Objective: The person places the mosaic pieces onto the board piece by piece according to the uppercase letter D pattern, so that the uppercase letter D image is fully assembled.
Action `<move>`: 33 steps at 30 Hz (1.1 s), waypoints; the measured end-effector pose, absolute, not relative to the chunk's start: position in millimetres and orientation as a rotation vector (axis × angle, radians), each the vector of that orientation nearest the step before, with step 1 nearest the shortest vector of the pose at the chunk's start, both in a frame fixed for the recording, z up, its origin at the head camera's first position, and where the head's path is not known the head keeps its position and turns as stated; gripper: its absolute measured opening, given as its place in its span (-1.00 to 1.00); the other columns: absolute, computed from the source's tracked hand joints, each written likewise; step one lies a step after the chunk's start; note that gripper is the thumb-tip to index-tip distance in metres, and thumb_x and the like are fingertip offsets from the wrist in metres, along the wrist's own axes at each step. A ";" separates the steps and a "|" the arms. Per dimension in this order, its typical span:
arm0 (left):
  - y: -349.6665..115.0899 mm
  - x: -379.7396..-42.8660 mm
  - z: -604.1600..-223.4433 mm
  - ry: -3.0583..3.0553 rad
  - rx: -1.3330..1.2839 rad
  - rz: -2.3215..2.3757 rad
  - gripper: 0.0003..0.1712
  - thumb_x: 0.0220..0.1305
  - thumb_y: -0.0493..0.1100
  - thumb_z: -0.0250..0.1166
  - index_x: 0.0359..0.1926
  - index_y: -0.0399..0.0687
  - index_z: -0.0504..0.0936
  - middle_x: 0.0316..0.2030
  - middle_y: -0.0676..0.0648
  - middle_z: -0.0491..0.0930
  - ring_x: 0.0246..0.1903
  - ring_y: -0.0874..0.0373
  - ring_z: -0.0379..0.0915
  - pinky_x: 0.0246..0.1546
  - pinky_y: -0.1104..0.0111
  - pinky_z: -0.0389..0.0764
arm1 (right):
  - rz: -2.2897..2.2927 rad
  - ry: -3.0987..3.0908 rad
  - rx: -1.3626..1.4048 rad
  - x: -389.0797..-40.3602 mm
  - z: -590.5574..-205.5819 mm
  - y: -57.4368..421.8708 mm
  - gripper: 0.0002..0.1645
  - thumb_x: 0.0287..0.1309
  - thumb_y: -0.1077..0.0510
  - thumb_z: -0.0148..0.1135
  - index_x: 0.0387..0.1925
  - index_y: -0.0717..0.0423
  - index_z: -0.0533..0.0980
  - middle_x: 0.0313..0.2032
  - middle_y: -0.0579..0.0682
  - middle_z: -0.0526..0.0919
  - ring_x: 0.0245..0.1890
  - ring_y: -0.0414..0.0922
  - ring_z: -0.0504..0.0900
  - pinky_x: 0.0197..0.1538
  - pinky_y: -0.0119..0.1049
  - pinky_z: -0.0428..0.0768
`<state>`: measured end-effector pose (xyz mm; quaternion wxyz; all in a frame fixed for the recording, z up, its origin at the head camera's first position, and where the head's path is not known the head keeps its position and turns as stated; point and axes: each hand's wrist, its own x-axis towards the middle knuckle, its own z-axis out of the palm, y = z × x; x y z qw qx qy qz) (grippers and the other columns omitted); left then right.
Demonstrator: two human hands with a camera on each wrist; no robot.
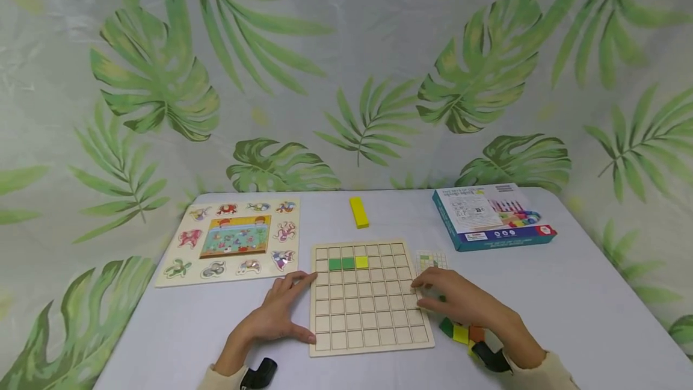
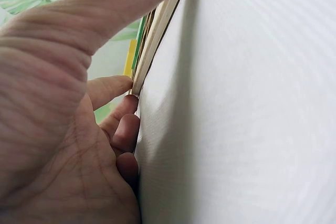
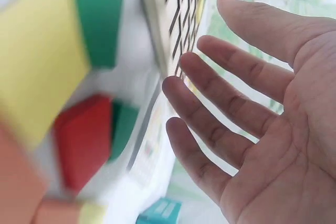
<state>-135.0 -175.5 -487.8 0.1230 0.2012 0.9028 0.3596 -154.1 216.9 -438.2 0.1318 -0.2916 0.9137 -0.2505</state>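
A wooden grid board (image 1: 370, 306) lies on the white table, with two green square tiles (image 1: 341, 263) and a yellow tile (image 1: 361, 262) side by side in its second row. My left hand (image 1: 278, 312) spreads thumb and index finger against the board's left edge; in the left wrist view its other fingers curl beside the edge. At the right edge hovers my right hand (image 1: 460, 297), palm visible in the right wrist view, fingers apart and holding nothing. Loose tiles lie under it, including a yellow one (image 3: 42, 51) and a red one (image 3: 84, 140).
A small printed grid card (image 1: 431, 259) lies right of the board, partly behind my right hand. A yellow block (image 1: 359, 212) stands beyond the board. At the back left is a sea-animal puzzle board (image 1: 216, 271); at the back right lies a blue box (image 1: 471, 240).
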 end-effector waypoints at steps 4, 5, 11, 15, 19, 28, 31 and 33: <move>-175.2 -135.9 -488.3 2.632 0.583 1.041 0.40 -0.34 0.21 0.69 0.54 0.01 0.18 0.42 -0.10 0.16 0.23 -0.04 0.08 0.21 -0.10 0.19 | -0.715 2.665 -0.804 -147.9 -439.2 232.4 -0.58 0.29 -0.05 0.30 0.08 0.07 0.61 0.01 -0.08 0.66 0.06 -0.02 0.61 0.15 0.03 0.55; -175.2 -136.3 -488.6 2.632 0.585 1.039 0.40 -0.33 0.21 0.69 0.54 0.02 0.18 0.42 -0.11 0.15 0.23 -0.04 0.07 0.22 -0.10 0.19 | -0.705 2.671 -0.790 -146.9 -439.6 235.2 -0.59 0.29 -0.06 0.31 0.07 0.05 0.61 0.00 -0.09 0.66 0.04 -0.04 0.62 0.13 0.01 0.57; -175.0 -137.8 -489.5 2.635 0.601 1.040 0.40 -0.33 0.23 0.68 0.55 0.01 0.17 0.42 -0.11 0.15 0.22 -0.03 0.08 0.21 -0.10 0.18 | -0.707 2.668 -0.676 -145.3 -439.4 245.7 -0.59 0.22 -0.09 0.37 0.04 -0.02 0.62 -0.06 -0.16 0.66 -0.06 -0.14 0.60 0.11 -0.01 0.59; -174.8 -138.1 -488.9 2.635 0.592 1.035 0.41 -0.34 0.23 0.69 0.55 0.02 0.18 0.42 -0.10 0.15 0.20 -0.02 0.08 0.21 -0.09 0.19 | -0.747 2.657 -0.633 -144.7 -439.5 251.4 -0.58 0.21 -0.08 0.38 0.04 -0.01 0.63 -0.06 -0.15 0.66 -0.05 -0.12 0.60 0.11 0.01 0.59; -175.3 -138.6 -488.3 2.640 0.589 1.025 0.40 -0.34 0.23 0.68 0.54 0.03 0.18 0.42 -0.09 0.16 0.19 -0.01 0.09 0.21 -0.08 0.20 | -0.768 2.662 -0.632 -143.7 -439.8 257.7 -0.59 0.20 -0.08 0.39 0.03 -0.01 0.63 -0.06 -0.15 0.66 -0.06 -0.12 0.61 0.08 -0.02 0.61; -175.5 -137.9 -487.5 2.653 0.574 1.017 0.42 -0.37 0.23 0.69 0.54 0.03 0.18 0.42 -0.10 0.16 0.16 0.00 0.10 0.18 -0.03 0.23 | -0.797 2.690 -0.522 -137.3 -440.6 274.2 -0.58 0.17 0.00 0.42 0.04 0.02 0.61 -0.03 -0.11 0.66 -0.02 -0.07 0.60 0.05 -0.04 0.64; -175.2 -136.9 -488.1 2.645 0.568 1.013 0.42 -0.36 0.24 0.68 0.55 0.04 0.18 0.42 -0.10 0.16 0.15 0.01 0.10 0.18 -0.03 0.23 | -0.797 2.707 -0.449 -133.3 -440.8 282.5 -0.60 0.12 0.01 0.45 0.00 0.00 0.62 -0.04 -0.11 0.66 -0.03 -0.06 0.60 0.05 -0.01 0.64; -175.4 -136.1 -487.6 2.646 0.570 1.012 0.42 -0.36 0.24 0.69 0.55 0.03 0.18 0.43 -0.11 0.16 0.15 0.00 0.10 0.18 -0.03 0.23 | -0.794 2.723 -0.409 -131.2 -441.7 288.0 -0.61 0.09 0.03 0.48 -0.03 -0.01 0.63 -0.06 -0.10 0.66 -0.03 -0.06 0.60 0.05 0.02 0.64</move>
